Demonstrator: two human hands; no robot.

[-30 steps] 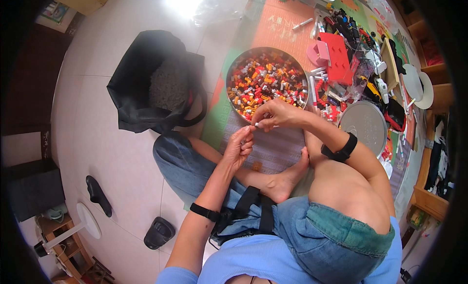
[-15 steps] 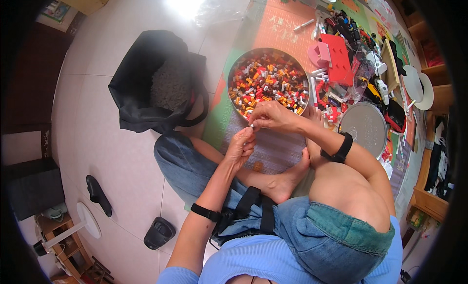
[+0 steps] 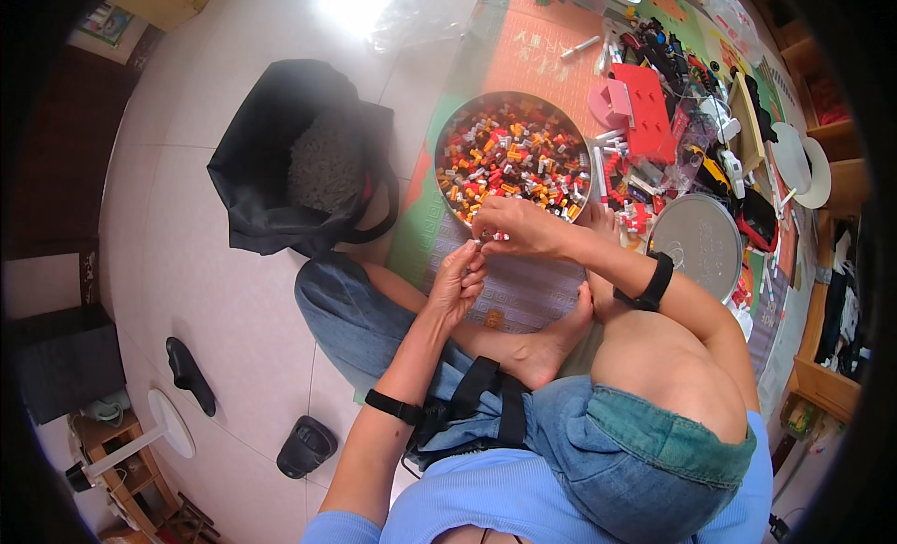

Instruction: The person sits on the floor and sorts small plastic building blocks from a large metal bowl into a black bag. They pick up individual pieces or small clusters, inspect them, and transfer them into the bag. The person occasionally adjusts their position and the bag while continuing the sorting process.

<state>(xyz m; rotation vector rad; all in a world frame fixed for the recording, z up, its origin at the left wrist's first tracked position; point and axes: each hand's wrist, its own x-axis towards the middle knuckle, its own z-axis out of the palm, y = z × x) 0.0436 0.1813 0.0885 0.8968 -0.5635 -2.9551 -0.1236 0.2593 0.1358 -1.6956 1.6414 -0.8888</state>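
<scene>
Near the front rim of a round metal tin (image 3: 443, 200), my two hands meet fingertip to fingertip. My left hand (image 3: 458, 282) is closed in a pinch on a tiny white plastic piece (image 3: 477, 243). Curled above and beside it, my right hand (image 3: 525, 226) has small red-and-white plastic pieces (image 3: 500, 236) showing under its fingers. A heap of small plastic pieces (image 3: 509, 156) in red, white, orange and dark colours fills the tin. How the pieces at my fingertips touch one another is too small to tell.
A black fabric bag (image 3: 248, 193) with grey contents stands left of the tin. On the right lie a round metal lid (image 3: 696, 250), a red studded plate (image 3: 645, 114) and jumbled toy parts. My bare foot (image 3: 551, 348) rests on the play mat (image 3: 420, 236). Dark slippers (image 3: 306, 447) lie lower left.
My right hand has shifted slightly up and left, its fingers more curled. Red-and-white pieces now show beneath them. My left hand stays nearly in place.
</scene>
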